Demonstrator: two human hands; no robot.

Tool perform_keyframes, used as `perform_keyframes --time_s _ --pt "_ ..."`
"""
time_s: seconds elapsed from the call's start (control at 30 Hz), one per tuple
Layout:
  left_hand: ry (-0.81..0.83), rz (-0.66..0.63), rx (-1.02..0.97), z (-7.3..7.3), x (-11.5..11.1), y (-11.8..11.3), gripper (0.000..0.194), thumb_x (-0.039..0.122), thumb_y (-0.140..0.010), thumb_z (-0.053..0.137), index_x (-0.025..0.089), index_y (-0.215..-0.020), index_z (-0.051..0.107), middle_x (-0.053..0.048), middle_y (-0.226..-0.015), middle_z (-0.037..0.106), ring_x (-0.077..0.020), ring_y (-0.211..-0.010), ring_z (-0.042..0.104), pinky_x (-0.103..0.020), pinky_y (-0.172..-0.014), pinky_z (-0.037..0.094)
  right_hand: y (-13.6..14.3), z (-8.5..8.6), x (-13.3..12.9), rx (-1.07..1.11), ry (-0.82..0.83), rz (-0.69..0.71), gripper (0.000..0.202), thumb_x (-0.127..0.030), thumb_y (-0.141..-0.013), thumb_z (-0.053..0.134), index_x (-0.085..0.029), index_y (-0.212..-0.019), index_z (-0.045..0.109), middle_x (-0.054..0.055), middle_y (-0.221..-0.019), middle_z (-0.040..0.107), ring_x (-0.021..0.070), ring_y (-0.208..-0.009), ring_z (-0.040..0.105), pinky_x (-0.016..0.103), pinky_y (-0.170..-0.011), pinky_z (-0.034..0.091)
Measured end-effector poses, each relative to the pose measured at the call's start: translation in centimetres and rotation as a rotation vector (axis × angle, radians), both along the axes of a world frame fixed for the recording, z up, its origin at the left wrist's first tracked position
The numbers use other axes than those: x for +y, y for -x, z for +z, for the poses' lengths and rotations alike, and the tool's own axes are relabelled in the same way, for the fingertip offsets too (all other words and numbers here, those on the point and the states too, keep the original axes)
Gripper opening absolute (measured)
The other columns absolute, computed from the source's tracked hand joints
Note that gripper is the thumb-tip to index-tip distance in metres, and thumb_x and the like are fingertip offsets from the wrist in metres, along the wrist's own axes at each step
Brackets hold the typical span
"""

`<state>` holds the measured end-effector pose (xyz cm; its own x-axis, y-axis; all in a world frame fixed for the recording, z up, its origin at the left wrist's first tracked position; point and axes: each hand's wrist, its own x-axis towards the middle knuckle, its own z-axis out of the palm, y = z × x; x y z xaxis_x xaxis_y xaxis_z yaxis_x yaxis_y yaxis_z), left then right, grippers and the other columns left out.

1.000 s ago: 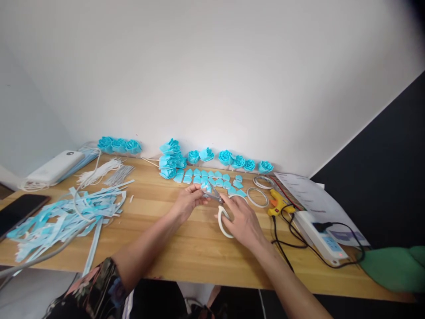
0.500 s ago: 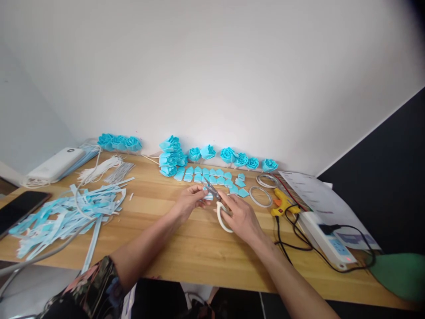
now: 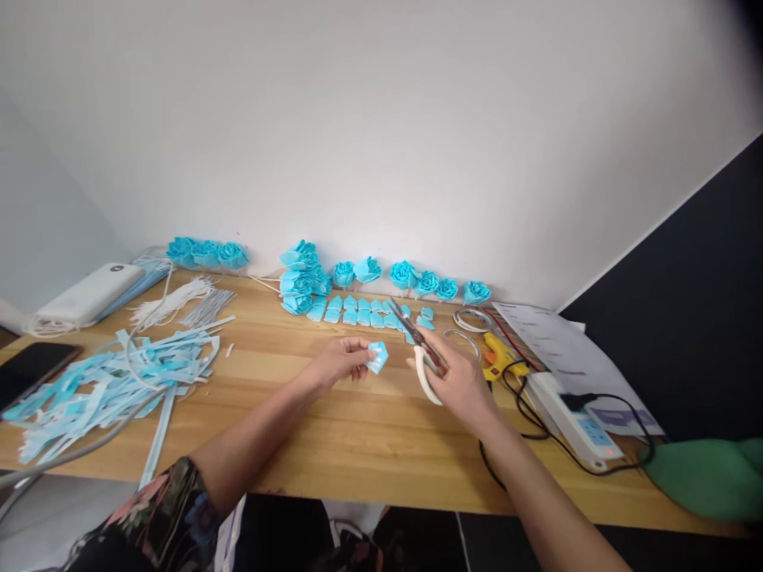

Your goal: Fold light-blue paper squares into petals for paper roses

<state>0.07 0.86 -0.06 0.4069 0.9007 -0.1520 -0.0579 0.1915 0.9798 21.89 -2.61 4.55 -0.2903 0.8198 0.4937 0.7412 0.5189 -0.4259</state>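
Observation:
Between the thumb and fingers of my left hand (image 3: 344, 361) is a small blue fabric petal (image 3: 377, 357), pointed at one side and held just above the table. My right hand (image 3: 460, 380) grips a pair of scissors (image 3: 421, 347) with white handles, the blades aimed up and to the left, apart from the petal. Behind both hands lie rows of cut blue petals (image 3: 363, 316), some partly hidden by the blades and the right hand. Finished blue fabric flowers (image 3: 301, 278) stand along the wall.
Blue and white strips (image 3: 119, 389) are heaped at left, near white cords (image 3: 172, 302), a power bank (image 3: 89, 295) and a phone (image 3: 36, 373). At right lie tape rolls (image 3: 470, 320), a yellow glue gun (image 3: 501, 357), papers (image 3: 572, 357) and a power strip (image 3: 572, 425) with black cables.
The scissors have moved off the petal to the right with my right hand. The petal now shows whole in my left hand. The view has shifted slightly.

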Motion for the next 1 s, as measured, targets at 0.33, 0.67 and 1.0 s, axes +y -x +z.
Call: perform_keyframes --time_s 0.33,0.67,1.0 --pt "-0.922 0.341 0.495 1.7 -1.0 0.3 0.024 0.033 -0.086 0.056 0.016 -0.074 0.066 -0.002 -0.066 0.063 -0.0130 -0.063 0.054 -0.025 -0.062 0.041 -1.0 0.6 -1.7 -0.517 -0.093 -0.026 0.044 -0.025 -0.084 0.052 -0.023 -0.128 0.052 0.007 -0.094 0.062 0.0227 -0.089 0.055 0.032 -0.073 0.041" --pt "-1.225 0.252 0.603 1.3 -0.7 0.4 0.015 0.028 -0.087 0.056 0.020 -0.086 0.070 -0.007 -0.093 0.064 -0.0191 -0.088 0.055 -0.034 -0.078 0.043 0.5 0.5 -2.3 -0.623 -0.134 0.096 0.040 -0.023 -0.084 0.053 -0.021 -0.124 0.053 0.007 -0.093 0.061 0.0216 -0.086 0.052 0.032 -0.072 0.037" --pt "-1.182 0.114 0.614 2.0 -1.5 0.1 0.018 0.027 -0.090 0.051 0.019 -0.083 0.065 -0.007 -0.092 0.062 -0.0199 -0.091 0.053 -0.035 -0.083 0.040 1.0 1.3 -3.7 -0.666 -0.106 0.065 0.041 -0.023 -0.083 0.056 -0.023 -0.123 0.054 0.007 -0.090 0.060 0.0222 -0.085 0.051 0.032 -0.070 0.035"
